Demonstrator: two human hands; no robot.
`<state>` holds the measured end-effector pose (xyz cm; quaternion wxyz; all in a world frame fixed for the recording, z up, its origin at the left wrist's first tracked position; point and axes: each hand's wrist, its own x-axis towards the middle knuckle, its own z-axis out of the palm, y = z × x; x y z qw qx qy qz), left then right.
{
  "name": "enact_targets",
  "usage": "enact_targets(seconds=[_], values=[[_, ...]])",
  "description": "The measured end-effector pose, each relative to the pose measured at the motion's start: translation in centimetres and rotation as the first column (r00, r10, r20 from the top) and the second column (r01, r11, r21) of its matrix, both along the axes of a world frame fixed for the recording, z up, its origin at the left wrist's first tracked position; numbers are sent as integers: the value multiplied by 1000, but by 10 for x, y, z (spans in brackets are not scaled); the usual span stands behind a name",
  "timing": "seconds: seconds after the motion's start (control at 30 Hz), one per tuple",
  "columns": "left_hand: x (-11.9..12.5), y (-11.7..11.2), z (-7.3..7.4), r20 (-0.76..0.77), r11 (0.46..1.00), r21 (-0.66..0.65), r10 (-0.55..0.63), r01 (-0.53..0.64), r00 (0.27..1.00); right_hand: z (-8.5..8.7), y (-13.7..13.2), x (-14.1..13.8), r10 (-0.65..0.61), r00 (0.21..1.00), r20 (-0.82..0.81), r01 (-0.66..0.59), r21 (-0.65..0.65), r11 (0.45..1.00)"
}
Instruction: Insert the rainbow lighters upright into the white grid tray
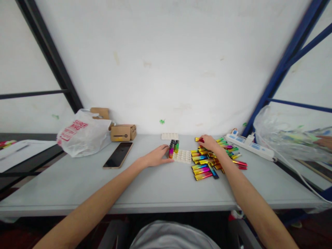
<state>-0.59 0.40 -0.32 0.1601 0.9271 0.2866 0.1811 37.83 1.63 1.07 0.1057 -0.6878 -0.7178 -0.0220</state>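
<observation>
A white tray with round holes (pixel 183 156) lies at the middle of the grey table (pixel 155 186). A few rainbow-coloured sticks (pixel 173 147) stand upright in its left end. My left hand (pixel 157 156) rests on the table against the tray's left edge, fingers curled beside the standing sticks. A heap of the same rainbow sticks (pixel 210 162) lies flat to the right of the tray. My right hand (pixel 209 142) reaches over the back of the heap, its fingertips pinched on one stick (pixel 198 139).
A phone (pixel 118 155) lies screen-up left of the tray. Behind it are a small cardboard box (pixel 123 132) and a white plastic bag (pixel 84 135). A second white tray (pixel 169 136) lies by the wall. A power strip (pixel 247 144) and a clear bag (pixel 287 138) sit at right.
</observation>
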Motion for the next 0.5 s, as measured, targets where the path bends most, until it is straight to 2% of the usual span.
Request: enact_targets(seconds=[0.33,0.5], values=[[-1,1,-1,4,1000,7,-7,7,1000,4,-2,-10,42,998,38,-42,-15,999],[0,0,0,-2,1000,5,-3,3,1000,8,-9,-20,110,994,29,-110,-1,994]])
